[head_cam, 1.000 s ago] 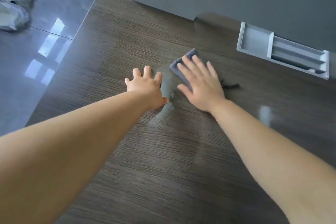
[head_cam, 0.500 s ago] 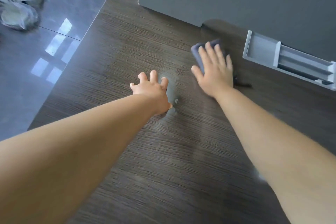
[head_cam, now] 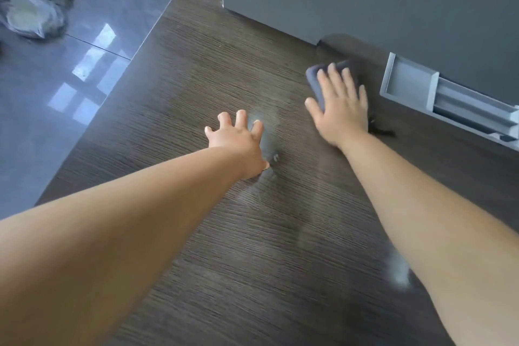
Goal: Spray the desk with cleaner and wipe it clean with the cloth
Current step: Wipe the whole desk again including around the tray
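Gleaming grey floor point(head_cam: 70, 98) beside woodgrain desk point(head_cam: 252, 255)

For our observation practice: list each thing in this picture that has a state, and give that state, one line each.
Desk, streaked with damp patches.
Cloth, flat on the desk.
Right hand, flat, pressing the cloth.
Left hand, fingers spread, resting on the desk.
Tray, left compartment looks empty.
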`<action>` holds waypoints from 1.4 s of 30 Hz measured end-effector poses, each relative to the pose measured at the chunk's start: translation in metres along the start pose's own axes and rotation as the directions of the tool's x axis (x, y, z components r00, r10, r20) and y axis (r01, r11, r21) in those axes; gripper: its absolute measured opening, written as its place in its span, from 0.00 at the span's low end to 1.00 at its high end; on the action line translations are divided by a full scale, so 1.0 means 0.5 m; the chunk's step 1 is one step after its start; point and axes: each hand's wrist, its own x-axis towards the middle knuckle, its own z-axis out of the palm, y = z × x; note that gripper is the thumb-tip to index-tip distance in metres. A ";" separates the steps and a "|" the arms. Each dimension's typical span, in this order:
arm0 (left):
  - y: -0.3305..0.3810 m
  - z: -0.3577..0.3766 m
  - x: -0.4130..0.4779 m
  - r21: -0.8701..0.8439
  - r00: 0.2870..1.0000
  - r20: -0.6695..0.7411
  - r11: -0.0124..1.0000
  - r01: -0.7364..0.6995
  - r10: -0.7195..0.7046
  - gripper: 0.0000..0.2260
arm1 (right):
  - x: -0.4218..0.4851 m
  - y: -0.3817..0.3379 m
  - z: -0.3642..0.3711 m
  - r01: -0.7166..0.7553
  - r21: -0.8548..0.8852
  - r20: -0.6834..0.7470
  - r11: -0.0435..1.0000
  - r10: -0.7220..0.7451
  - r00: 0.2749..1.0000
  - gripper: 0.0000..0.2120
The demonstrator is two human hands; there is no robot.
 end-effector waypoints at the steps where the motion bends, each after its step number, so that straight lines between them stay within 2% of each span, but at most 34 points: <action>1: 0.000 0.002 -0.001 -0.001 1.000 0.000 1.000 0.000 0.000 0.35 | 0.028 0.002 -0.004 -0.100 0.032 0.009 0.995 0.100 0.995 0.29; 3: -0.001 0.003 0.000 0.000 1.000 -0.007 1.000 0.003 -0.003 0.35 | 0.062 -0.027 0.002 -0.257 0.058 0.004 0.965 0.257 0.966 0.30; 5: -0.002 0.004 -0.001 -0.012 1.000 -0.014 1.000 0.000 0.000 0.35 | 0.047 -0.080 0.010 -0.246 0.060 -0.012 0.967 0.247 0.969 0.30; 7: -0.003 0.005 -0.001 -0.014 1.000 -0.025 1.000 -0.003 0.003 0.35 | -0.008 -0.109 0.024 -0.016 0.029 -0.032 0.999 0.017 0.999 0.31; 9: -0.004 0.006 -0.001 -0.013 1.000 -0.029 1.000 -0.008 0.008 0.35 | -0.066 -0.092 0.028 0.266 -0.004 -0.015 0.964 -0.266 0.964 0.32; 11: -0.006 0.008 -0.002 -0.008 0.999 -0.038 1.000 -0.017 0.017 0.36 | -0.070 -0.049 0.026 0.387 -0.015 -0.013 0.922 -0.387 0.922 0.32; 12: -0.009 0.009 -0.003 -0.011 0.999 -0.043 1.000 -0.021 0.021 0.36 | -0.053 -0.035 0.023 0.355 -0.020 -0.024 0.935 -0.355 0.935 0.31; 13: -0.010 0.010 -0.004 -0.015 0.999 -0.048 1.000 -0.027 0.026 0.35 | -0.031 -0.032 0.021 0.263 -0.021 -0.034 0.965 -0.264 0.964 0.30; 14: -0.011 0.009 -0.005 -0.024 0.998 -0.056 0.999 -0.031 0.029 0.34 | -0.004 -0.043 0.020 0.132 -0.014 -0.032 0.991 -0.133 0.991 0.29; 16: -0.020 0.001 -0.005 -0.071 0.995 -0.091 0.997 -0.037 0.030 0.28 | 0.035 -0.100 0.021 -0.100 0.034 -0.031 0.994 0.101 0.994 0.30; 17: -0.027 -0.006 -0.003 -0.102 0.993 -0.116 0.994 -0.042 0.030 0.26 | 0.041 -0.133 0.020 -0.150 0.059 -0.035 0.987 0.152 0.988 0.31; 18: -0.040 -0.013 -0.001 -0.131 0.989 -0.145 0.990 -0.049 0.030 0.23 | 0.034 -0.160 0.021 -0.127 0.070 -0.031 0.989 0.129 0.991 0.32; 20: -0.069 -0.022 0.002 -0.204 0.979 -0.203 0.977 -0.064 0.022 0.19 | -0.007 -0.178 0.029 0.125 0.028 -0.012 0.992 -0.125 0.992 0.34; 22: -0.102 -0.026 0.000 -0.294 0.973 -0.232 0.953 -0.070 0.000 0.16 | -0.048 -0.149 0.031 0.426 -0.018 0.004 0.905 -0.426 0.905 0.34; 23: -0.114 -0.025 -0.002 -0.327 0.970 -0.242 0.942 -0.072 -0.010 0.16 | -0.046 -0.123 0.027 0.500 -0.024 0.002 0.865 -0.500 0.866 0.33; 24: -0.128 -0.024 -0.007 -0.348 0.968 -0.252 0.935 -0.068 -0.023 0.16 | -0.025 -0.102 0.023 0.504 -0.020 -0.007 0.863 -0.504 0.863 0.32; 25: -0.136 -0.023 -0.012 -0.359 0.965 -0.260 0.931 -0.062 -0.036 0.17 | 0.003 -0.087 0.019 0.438 -0.018 -0.016 0.899 -0.439 0.899 0.31; 27: -0.146 -0.016 -0.024 -0.378 0.959 -0.274 0.925 -0.034 -0.076 0.17 | 0.057 -0.097 0.014 0.186 -0.016 -0.001 0.982 -0.186 0.983 0.28; 29: -0.149 -0.009 -0.030 -0.390 0.953 -0.284 0.921 -0.012 -0.108 0.17 | 0.086 -0.156 0.017 -0.011 0.020 -0.036 1.000 0.011 0.999 0.29; 30: -0.150 -0.003 -0.032 -0.393 0.951 -0.284 0.919 -0.001 -0.120 0.17 | 0.084 -0.190 0.016 -0.039 0.035 -0.043 0.999 0.040 0.998 0.31; 31: -0.152 0.002 -0.033 -0.395 0.950 -0.283 0.919 0.007 -0.129 0.17 | 0.072 -0.215 0.019 0.015 0.029 -0.033 0.999 -0.014 0.999 0.31; 32: -0.154 0.008 -0.033 -0.396 0.949 -0.285 0.918 0.012 -0.135 0.17 | 0.053 -0.229 0.024 0.153 0.002 -0.010 0.988 -0.153 0.988 0.32; 33: -0.156 0.014 -0.032 -0.396 0.948 -0.289 0.918 0.013 -0.137 0.17 | 0.032 -0.229 0.028 0.345 -0.025 0.023 0.938 -0.344 0.939 0.32; 34: -0.159 0.019 -0.033 -0.392 0.946 -0.294 0.920 0.009 -0.134 0.17 | 0.017 -0.214 0.026 0.517 -0.038 0.054 0.855 -0.515 0.856 0.32; 35: -0.161 0.025 -0.032 -0.386 0.945 -0.301 0.922 0.005 -0.131 0.17 | 0.023 -0.192 0.020 0.625 -0.041 0.069 0.779 -0.622 0.780 0.31; 36: -0.163 0.030 -0.033 -0.374 0.945 -0.302 0.927 0.001 -0.123 0.17 | 0.043 -0.170 0.014 0.658 -0.038 0.067 0.752 -0.655 0.753 0.31; 37: -0.163 0.034 -0.034 -0.363 0.949 -0.294 0.932 -0.001 -0.113 0.17 | 0.071 -0.155 0.009 0.624 -0.038 0.050 0.780 -0.622 0.781 0.29; 39: -0.163 0.037 -0.034 -0.367 0.956 -0.273 0.930 -0.002 -0.106 0.17 | 0.118 -0.154 0.004 0.418 -0.028 0.041 0.908 -0.417 0.908 0.27; 40: -0.162 0.035 -0.032 -0.367 0.957 -0.270 0.930 -0.003 -0.103 0.18 | 0.135 -0.170 0.005 0.312 -0.026 0.028 0.950 -0.311 0.950 0.27; 42: -0.165 0.029 -0.029 -0.361 0.957 -0.275 0.933 -0.012 -0.094 0.18 | 0.142 -0.230 0.010 0.190 -0.024 -0.006 0.981 -0.190 0.982 0.28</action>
